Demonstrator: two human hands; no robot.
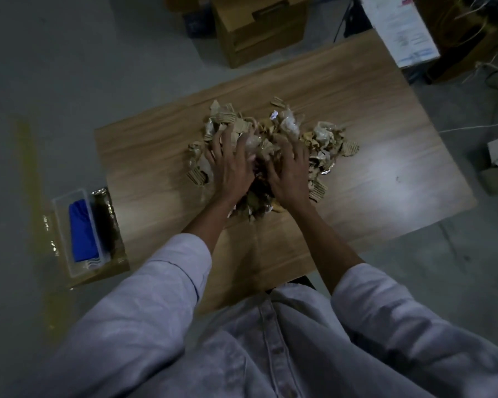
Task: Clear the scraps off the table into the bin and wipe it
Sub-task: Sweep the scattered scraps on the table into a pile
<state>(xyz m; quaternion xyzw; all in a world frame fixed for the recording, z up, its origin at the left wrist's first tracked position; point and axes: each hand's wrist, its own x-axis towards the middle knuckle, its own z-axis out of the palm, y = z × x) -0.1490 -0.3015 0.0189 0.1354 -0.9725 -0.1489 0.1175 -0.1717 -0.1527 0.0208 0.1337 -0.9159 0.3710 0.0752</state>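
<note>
1. Wooden table [385,124] on a grey floor [55,67] bears the scraps [325,139]: one loose heap of torn cardboard and crumpled wrap at its middle, with a few bits strayed to the heap's edges.
2. Left hand [230,168] and right hand [291,173] both lie on the near side of the heap, side by side. Fingers are splayed and bent at the tips, pressing and raking. Neither hand visibly encloses anything.
3. Bin [105,225]: judged to be the lined box on the floor against the table's left edge. It is well apart from the heap.
4. Clear tray [58,225] sits on the bin's left side and holds a blue cloth [82,231], untouched.
5. Cardboard boxes [259,30] stand beyond the far edge.
6. Step in hand, as judged: gathering the scraps. Binning and wiping are not yet done.
7. Next move calls for closing both hands under a bundle, or sweeping the heap leftward over the edge into the bin. Loose strays will need a second pass before the cloth is used.
</note>
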